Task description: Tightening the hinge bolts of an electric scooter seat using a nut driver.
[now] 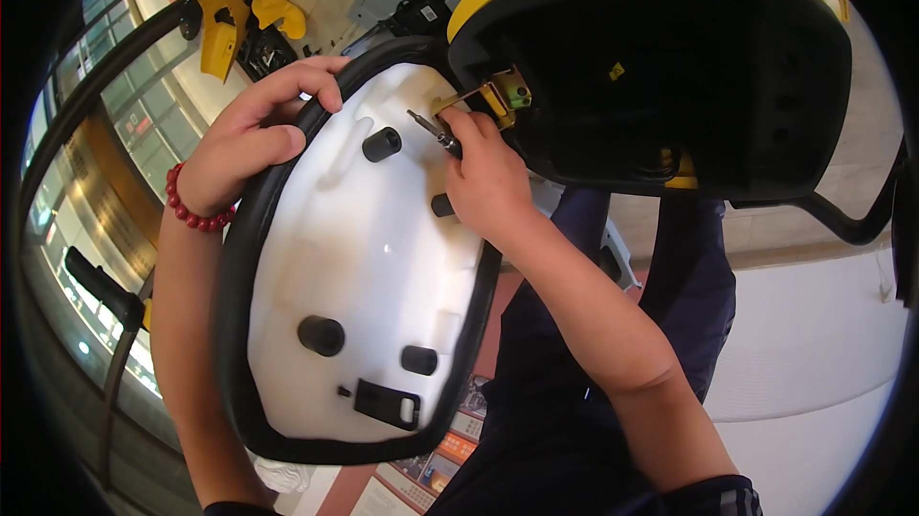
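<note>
Through the head camera I have the white panel (349, 243) tipped up in front of the person, its black rim (233, 301) running all the way round, with both hands at its upper half. The left hand (241, 133) is clasped over the panel's upper left edge, thumb and fingertips bent onto the rim; a red bead bracelet (191, 209) circles that wrist. The right hand (486, 174) reaches across the panel's right edge, fingers curled round a slim screwdriver (446, 140), whose shaft juts out past the thumb and index finger toward the upper left, over the white surface. Its tip lies near the upper left post (382, 144), apart from it. The index fingertip is right by the gold bracket (504, 100) at the panel's upper right edge; whether they touch I can't tell. I see two more posts (321, 335) toward the lower end, above a slotted black tab (387, 404) near the bottom edge. Beyond the bracket sits a large black and yellow shell (661, 66).
</note>
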Demonstrator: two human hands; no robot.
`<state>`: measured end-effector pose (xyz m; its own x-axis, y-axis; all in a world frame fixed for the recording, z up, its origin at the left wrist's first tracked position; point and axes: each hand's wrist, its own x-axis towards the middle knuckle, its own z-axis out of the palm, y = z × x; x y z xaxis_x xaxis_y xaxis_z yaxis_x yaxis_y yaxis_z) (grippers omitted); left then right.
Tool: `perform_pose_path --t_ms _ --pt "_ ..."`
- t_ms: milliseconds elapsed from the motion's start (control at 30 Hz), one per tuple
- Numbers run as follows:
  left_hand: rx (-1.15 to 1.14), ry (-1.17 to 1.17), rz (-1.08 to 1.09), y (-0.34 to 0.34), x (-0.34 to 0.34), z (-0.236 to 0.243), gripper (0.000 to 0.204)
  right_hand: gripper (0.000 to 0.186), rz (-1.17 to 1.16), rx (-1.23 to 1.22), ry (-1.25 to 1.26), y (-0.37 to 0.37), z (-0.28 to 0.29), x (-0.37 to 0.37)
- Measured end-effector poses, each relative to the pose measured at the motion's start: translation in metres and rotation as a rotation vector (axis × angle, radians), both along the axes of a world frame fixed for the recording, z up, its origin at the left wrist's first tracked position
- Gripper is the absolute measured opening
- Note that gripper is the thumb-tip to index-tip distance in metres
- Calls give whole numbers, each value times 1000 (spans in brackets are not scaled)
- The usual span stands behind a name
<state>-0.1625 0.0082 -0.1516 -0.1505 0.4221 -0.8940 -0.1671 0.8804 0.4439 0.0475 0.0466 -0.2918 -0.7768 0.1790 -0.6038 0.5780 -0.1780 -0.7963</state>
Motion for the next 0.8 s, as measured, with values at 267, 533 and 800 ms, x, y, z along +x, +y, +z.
perform_pose_path --t_ms 267,533,800 --pt "38 -35 -72 -6 -6 -5 34 43 -22 24 53 -1 -8 6" --pt "-11 -196 202 -3 15 12 54 48 -34 -41 60 1 -6 10" --pt "-278 -141 105 11 12 27 81 49 5 -57 88 2 -2 22"
